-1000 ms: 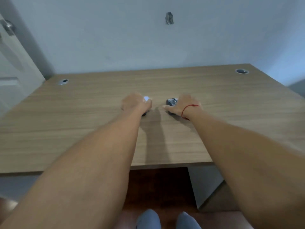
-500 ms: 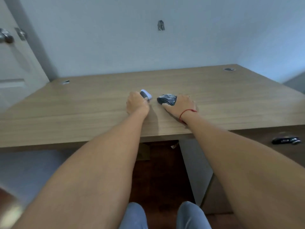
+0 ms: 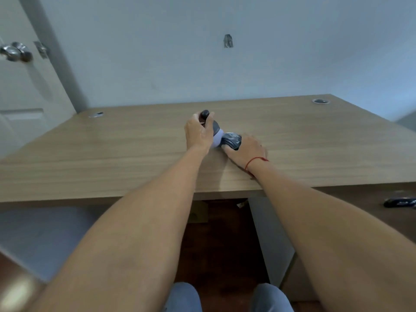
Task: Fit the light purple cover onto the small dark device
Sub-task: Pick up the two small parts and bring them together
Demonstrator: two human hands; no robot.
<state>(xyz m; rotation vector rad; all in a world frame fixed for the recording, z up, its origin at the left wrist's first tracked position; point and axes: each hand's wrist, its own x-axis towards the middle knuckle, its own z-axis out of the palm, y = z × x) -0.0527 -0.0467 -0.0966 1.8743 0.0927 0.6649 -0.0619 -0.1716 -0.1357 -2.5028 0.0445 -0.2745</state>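
Observation:
Both my hands are over the middle of the wooden desk (image 3: 112, 154). My left hand (image 3: 198, 134) grips the light purple cover (image 3: 218, 138). Above its purple end a grey part and a dark rounded tip stick out of my fingers. My right hand (image 3: 246, 150), with a red string on the wrist, holds the small dark device (image 3: 231, 140) with white lettering low on the desk top. The cover's purple end touches the left end of the device. I cannot tell whether it is seated on it.
Two round cable holes sit at the desk's back corners, left (image 3: 96, 114) and right (image 3: 320, 101). A door with a metal knob (image 3: 15, 52) stands at the left. A dark drawer handle (image 3: 399, 202) shows below the desk's front edge at the right. My knees are beneath.
My left hand has lifted and turned the cover, so more of it shows. The two pieces, apart before, now meet. My view has pulled back from the desk.

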